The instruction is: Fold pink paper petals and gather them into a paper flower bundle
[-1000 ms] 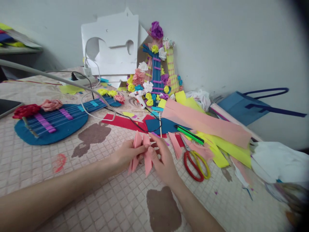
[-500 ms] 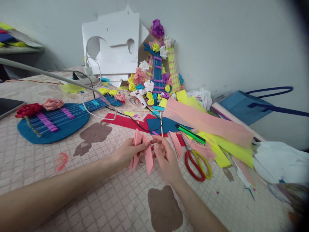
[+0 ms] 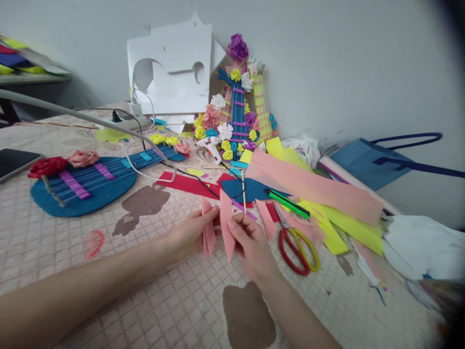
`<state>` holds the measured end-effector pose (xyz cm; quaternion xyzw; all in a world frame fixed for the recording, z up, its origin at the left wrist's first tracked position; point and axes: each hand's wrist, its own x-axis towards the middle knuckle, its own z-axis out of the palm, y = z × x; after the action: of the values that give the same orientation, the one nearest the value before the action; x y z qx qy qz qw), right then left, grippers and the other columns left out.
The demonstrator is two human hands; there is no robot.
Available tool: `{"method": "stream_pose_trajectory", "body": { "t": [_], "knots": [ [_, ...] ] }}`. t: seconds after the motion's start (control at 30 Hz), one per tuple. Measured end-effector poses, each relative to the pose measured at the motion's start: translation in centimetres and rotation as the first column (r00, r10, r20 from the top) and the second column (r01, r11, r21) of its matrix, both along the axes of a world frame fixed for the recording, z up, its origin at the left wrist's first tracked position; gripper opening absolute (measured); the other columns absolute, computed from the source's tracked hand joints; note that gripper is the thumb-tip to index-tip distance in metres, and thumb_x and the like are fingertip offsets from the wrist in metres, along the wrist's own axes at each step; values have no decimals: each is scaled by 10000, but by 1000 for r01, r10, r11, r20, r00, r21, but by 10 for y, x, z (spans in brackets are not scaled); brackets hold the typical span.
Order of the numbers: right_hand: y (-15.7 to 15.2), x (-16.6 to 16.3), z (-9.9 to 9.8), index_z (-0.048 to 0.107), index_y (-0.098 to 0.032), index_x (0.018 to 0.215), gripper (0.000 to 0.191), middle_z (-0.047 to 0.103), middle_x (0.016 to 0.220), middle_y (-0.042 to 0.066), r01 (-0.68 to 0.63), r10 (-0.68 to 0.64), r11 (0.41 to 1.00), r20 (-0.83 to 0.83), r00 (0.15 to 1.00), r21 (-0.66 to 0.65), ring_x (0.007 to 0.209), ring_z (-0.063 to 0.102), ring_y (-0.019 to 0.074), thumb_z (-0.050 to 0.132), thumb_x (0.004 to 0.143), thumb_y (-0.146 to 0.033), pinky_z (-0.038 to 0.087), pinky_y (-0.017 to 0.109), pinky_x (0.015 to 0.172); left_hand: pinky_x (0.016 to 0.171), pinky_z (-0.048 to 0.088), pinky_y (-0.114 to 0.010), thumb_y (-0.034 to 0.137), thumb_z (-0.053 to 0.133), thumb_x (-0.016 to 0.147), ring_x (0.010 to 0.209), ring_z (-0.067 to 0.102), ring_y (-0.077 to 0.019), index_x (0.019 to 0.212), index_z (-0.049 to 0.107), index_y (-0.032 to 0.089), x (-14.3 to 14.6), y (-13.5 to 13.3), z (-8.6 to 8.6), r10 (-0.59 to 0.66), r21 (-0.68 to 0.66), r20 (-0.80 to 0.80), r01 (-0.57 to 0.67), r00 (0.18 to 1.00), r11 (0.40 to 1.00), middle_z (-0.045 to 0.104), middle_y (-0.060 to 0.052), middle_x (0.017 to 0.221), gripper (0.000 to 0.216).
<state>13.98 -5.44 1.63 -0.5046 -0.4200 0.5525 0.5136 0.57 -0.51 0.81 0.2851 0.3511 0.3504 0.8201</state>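
Between thumb and fingers, my left hand [image 3: 192, 231] pinches folded pink crepe paper [image 3: 208, 235]. My right hand [image 3: 250, 237] grips a pink paper strip [image 3: 226, 225] by its right side, holding it upright with slanted ends. A narrow gap lies between the two pink pieces; whether they join behind the fingers I cannot tell. Both hands are above the patterned tablecloth [image 3: 174, 295]. Right of my right hand lie scissors [image 3: 296, 249] with one red and one yellow handle, beside a green utility knife [image 3: 288, 202].
A blue paper guitar [image 3: 90, 186] with paper flowers lies at left, a phone [image 3: 18, 164] beyond it. A white glue gun [image 3: 210, 148] with a black cord stands near decorated guitars [image 3: 238, 109] against the wall. Pink [image 3: 312, 186] and yellow paper [image 3: 334, 232] spread to the right.
My right hand has taken hold of the front pink strip and drawn it slightly right, away from the folded paper in my left hand. The view has shifted a little.
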Motion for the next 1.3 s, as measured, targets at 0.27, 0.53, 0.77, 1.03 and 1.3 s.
{"method": "stream_pose_trajectory", "body": {
  "t": [0.27,0.53,0.77,1.03,1.3],
  "knots": [
    [0,-11,-11,541,-178,694,248,476,557,-50,-26,30,999,134,991,-35,445,413,73,630,767,-398,326,197,403,682,525,-326,376,587,811,815,637,-216,890,645,164,4,-8,10,-157,-61,182,171,971,983,666,-79,858,233],
    [1,-9,-11,624,-176,824,153,628,722,20,-36,18,997,229,973,73,659,591,151,588,795,-322,480,262,564,722,509,-284,408,730,712,925,630,-222,1039,643,189,2,-11,2,-219,127,133,203,966,971,649,-79,997,403],
    [3,-7,-11,552,-180,686,181,554,612,-20,-9,-24,991,246,969,133,547,510,110,597,773,-331,431,234,514,719,504,-262,369,765,680,949,627,-228,1135,608,215,3,-11,7,-282,230,107,252,953,940,640,-87,1072,505],
    [2,7,-5,553,-193,763,115,573,688,-21,-110,23,976,413,911,189,567,513,101,510,827,-278,412,215,511,863,486,-305,302,603,826,1064,578,-230,1049,649,177,8,-1,1,-105,154,39,98,994,983,612,-99,1195,259],
    [-30,120,10,549,-196,828,108,615,741,10,8,-223,968,852,473,249,647,568,153,496,839,-290,431,278,611,559,420,-237,339,524,837,547,500,-133,862,659,164,31,38,36,-47,672,-522,445,852,591,499,17,586,222]
  ]
}}
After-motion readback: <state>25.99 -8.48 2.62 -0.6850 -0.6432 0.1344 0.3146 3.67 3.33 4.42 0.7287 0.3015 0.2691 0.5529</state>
